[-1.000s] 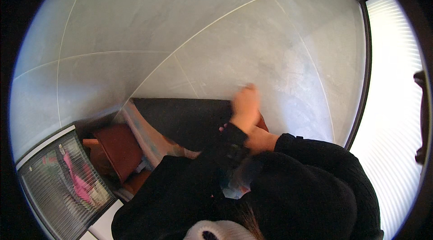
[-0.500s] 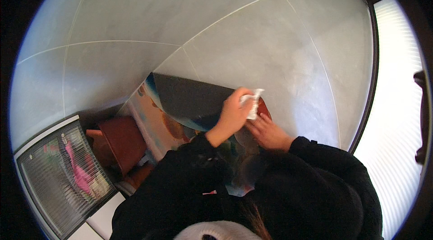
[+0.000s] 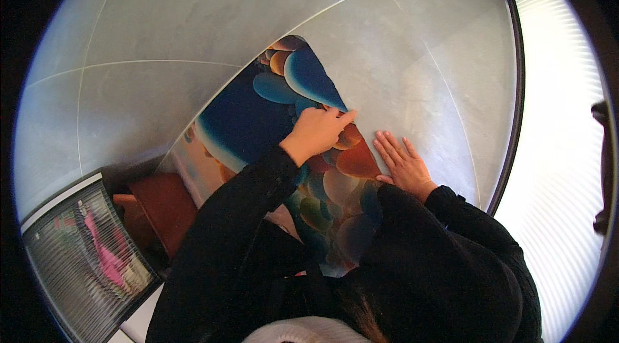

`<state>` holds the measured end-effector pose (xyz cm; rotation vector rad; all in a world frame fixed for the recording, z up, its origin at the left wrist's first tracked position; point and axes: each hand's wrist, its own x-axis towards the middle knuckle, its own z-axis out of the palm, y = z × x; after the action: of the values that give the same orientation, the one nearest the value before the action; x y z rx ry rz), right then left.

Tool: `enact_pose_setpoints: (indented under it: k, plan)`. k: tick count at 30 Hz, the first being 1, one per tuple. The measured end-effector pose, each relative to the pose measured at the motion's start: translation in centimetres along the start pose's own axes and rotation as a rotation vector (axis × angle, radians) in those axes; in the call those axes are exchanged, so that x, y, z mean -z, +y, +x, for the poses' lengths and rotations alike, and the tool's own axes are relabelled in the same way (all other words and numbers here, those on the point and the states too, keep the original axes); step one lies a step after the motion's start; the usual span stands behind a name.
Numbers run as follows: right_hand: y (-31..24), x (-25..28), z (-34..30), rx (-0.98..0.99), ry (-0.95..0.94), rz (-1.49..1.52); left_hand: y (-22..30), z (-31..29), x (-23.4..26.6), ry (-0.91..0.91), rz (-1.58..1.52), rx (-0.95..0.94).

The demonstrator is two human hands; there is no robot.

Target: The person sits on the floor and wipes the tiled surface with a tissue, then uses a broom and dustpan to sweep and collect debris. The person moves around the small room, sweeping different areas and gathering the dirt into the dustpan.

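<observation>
Mat [image 3: 242, 111] unfolded — left hand [image 3: 316, 131] atop, right hand [image 3: 406, 167] beside.

Hands number two: one left hand [image 3: 316, 131] and one right hand [image 3: 403, 166], with two black sleeves [image 3: 248, 182]. There is one pebble-patterned mat [image 3: 242, 114]; its printed pebbles overlap too much to count. Ribbed panes come to two: one left pane [image 3: 58, 278], one right pane [image 3: 561, 149]. One red-brown panel [image 3: 164, 207] and one pink item [image 3: 109, 262] show at left.
</observation>
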<state>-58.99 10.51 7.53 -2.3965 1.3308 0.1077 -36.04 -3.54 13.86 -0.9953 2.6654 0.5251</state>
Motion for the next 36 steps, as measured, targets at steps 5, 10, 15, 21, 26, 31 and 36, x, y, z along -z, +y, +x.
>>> enact_pose_setpoints:
  k: [5,10,15,21,26,31,36]
  plan:
    - [1.0,0.0,-0.8,-0.123,0.049,-0.011,-0.4,0.9,-0.6,0.061,0.186,-0.125]
    - [3.8,1.2,-1.0,-0.405,0.058,-0.101,0.6,-3.7,-0.3,0.077,0.198,-0.085]
    - [8.0,3.2,-0.7,-0.807,0.032,-0.308,2.0,-7.0,-0.2,0.094,0.235,-0.059]
    - [8.9,5.0,0.4,-0.809,0.164,-0.307,2.2,-6.4,-0.9,0.119,0.174,0.018]
    - [2.1,2.6,2.1,0.064,0.084,0.04,1.9,-4.5,-0.9,0.192,0.22,-0.013]
    - [0.3,2.1,2.8,-0.054,0.13,-0.015,2.2,-3.6,-1.1,0.186,0.182,0.022]
    - [0.9,3.1,3.2,-0.105,0.07,-0.072,2.4,-2.6,-0.7,0.143,0.203,0.061]
